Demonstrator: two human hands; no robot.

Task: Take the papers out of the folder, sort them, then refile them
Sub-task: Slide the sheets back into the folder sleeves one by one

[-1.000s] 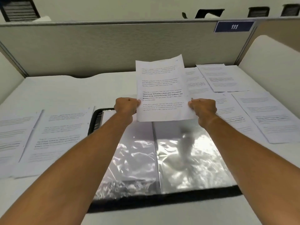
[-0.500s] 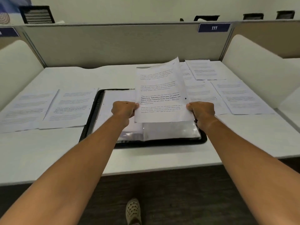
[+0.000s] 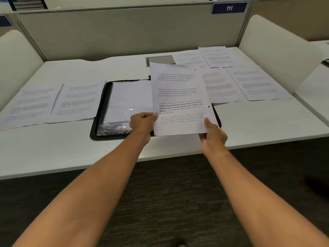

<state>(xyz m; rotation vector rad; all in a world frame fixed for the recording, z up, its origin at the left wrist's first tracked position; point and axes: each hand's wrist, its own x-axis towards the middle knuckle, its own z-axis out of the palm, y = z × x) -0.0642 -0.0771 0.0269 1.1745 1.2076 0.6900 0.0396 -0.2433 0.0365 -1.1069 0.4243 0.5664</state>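
**Printed sheet held above open folder**

The left hand [image 3: 143, 122] pinches the left edge and the right hand [image 3: 212, 133] grips the lower right corner of a white sheet [image 3: 179, 98] bearing four blocks of text, one partly bold, with a punch hole at its right margin. It hangs over the black folder [image 3: 101, 111] with glossy sleeves, lying open on the white desk [image 3: 267, 120]. Other pages [image 3: 256, 82] lie either side.

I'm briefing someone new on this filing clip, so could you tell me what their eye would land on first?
First, the printed sheet held up mid-frame, the left hand gripping its left edge and the right hand its lower right corner. Beneath it, a black folder lies open on the white desk, its shiny plastic sleeves showing. More printed pages are spread flat at the left and the right rear.
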